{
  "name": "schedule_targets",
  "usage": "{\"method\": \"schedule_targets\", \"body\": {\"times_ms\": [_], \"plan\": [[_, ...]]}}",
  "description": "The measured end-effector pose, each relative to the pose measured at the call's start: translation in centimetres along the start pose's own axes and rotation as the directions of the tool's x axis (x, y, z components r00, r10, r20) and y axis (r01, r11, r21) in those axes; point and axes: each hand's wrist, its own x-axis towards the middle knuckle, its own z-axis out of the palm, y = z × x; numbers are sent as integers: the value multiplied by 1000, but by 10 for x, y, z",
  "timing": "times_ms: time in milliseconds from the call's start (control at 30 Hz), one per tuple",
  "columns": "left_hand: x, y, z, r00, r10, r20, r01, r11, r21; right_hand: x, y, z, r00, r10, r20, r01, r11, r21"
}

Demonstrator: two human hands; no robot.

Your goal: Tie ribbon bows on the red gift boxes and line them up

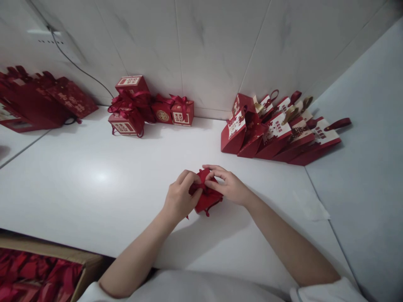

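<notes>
A small red gift box [207, 202] sits on the white table in front of me, with a red ribbon [204, 184] across its top. From the left, my left hand [183, 193] pinches the ribbon between thumb and fingers. My right hand [227, 183] comes in from the right, its thumb and forefinger closed on the ribbon near the middle of the top. Its other fingers reach over the box's far side. Parts of the box and the ribbon's knot are hidden by my fingers.
Several finished red boxes with bows [182, 114] stand by the tiled wall. Red gift bags [275, 132] lean in a row at the right, and more bags [40, 100] stand far left. A cardboard carton [90, 262] of red ribboned boxes is at the lower left.
</notes>
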Motion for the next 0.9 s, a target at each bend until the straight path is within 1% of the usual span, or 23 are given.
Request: {"method": "schedule_targets", "body": {"times_ms": [100, 133, 200, 333, 433, 533, 600, 633, 733, 767, 833, 900], "plan": [[3, 2, -6, 999, -33, 11, 32, 998, 45, 1, 4, 1, 1000, 23, -3, -22, 995, 97], [5, 3, -10, 999, -40, 32, 38, 997, 75, 1, 5, 2, 1000, 27, -2, -26, 993, 114], [9, 3, -20, 991, -61, 115, 49, 993, 110, 1, 5, 2, 999, 38, 9, -39, 992, 123], [14, -1, -38, 944, -133, 302, 131, 991, 28, 0, 3, 2, 998, 59, 17, -60, 992, 110], [16, -5, -44, 908, -166, 384, 192, 981, -30, 0, 0, 1, 999, 51, 21, -52, 995, 82], [17, -6, -46, 867, -184, 463, 259, 960, -104, -1, -3, -1, 999, 49, 23, -50, 998, 44], [18, -5, -46, 860, -182, 477, 272, 954, -125, -2, -5, -1, 999, 41, 23, -41, 999, 15], [18, -4, -47, 870, -173, 461, 258, 958, -128, -2, -6, -2, 999, 32, 25, -32, 999, 3], [20, -1, -48, 928, -130, 350, 187, 973, -134, -3, -8, -2, 1000, 1, 24, 0, 1000, -21], [20, -1, -49, 938, -120, 324, 172, 975, -138, -3, -8, -2, 1000, -5, 21, 5, 1000, -26], [21, -1, -52, 938, -104, 330, 158, 977, -141, -3, -7, -3, 1000, -6, 19, 7, 999, -34], [21, -2, -53, 919, -92, 382, 150, 981, -126, -3, -7, -3, 1000, -8, 19, 9, 999, -42]]}}
